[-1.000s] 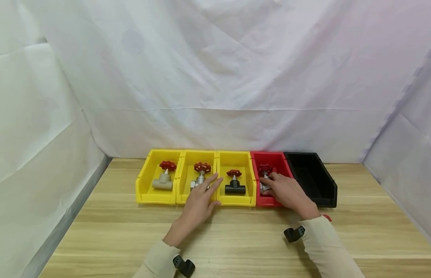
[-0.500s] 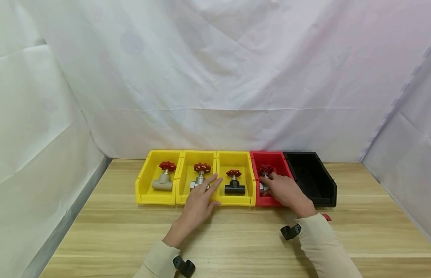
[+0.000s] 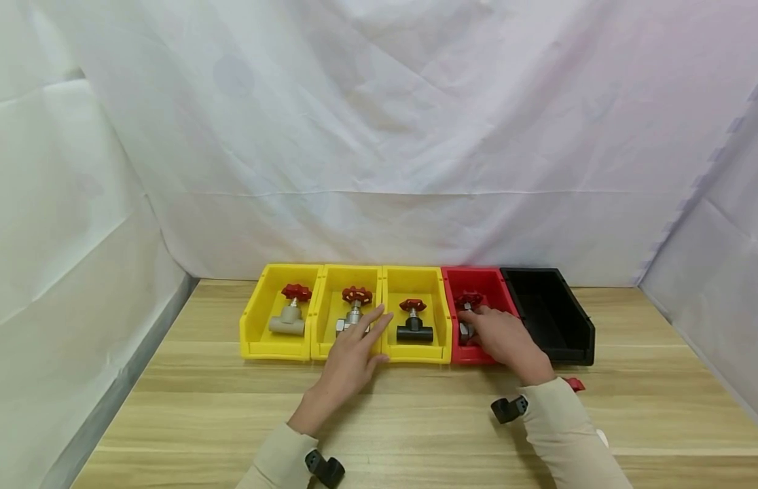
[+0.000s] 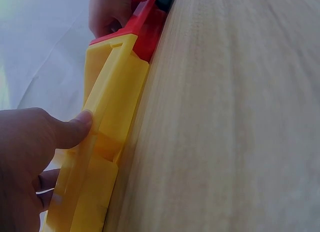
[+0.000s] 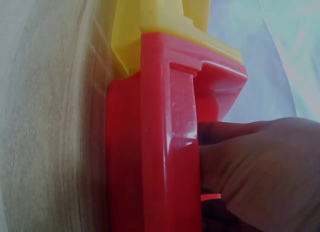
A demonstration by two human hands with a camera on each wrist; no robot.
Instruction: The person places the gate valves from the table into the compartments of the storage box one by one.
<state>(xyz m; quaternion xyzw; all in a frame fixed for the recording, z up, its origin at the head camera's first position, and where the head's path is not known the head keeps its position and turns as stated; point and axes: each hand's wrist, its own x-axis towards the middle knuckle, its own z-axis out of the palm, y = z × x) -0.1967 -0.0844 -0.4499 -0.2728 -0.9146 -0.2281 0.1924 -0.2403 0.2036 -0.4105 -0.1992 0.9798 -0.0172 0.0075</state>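
Note:
My right hand reaches into the red bin, its fingers gripping a silver metal valve with a red handwheel. The bin's front wall hides most of these fingers in the right wrist view. My left hand lies over the front of the middle yellow bin, fingers spread and nearly straight. Its thumb touches the yellow front rim in the left wrist view. Behind those fingers is another silver valve with a red handwheel, partly covered.
The left yellow bin holds a beige valve; the right yellow bin holds a black valve. A black bin ends the row. A red piece and a white thing show beside the right sleeve.
The silver valve in the red bin has turned slightly under my right hand. My right forearm has shifted a little left, uncovering the white thing. My left hand stays put.

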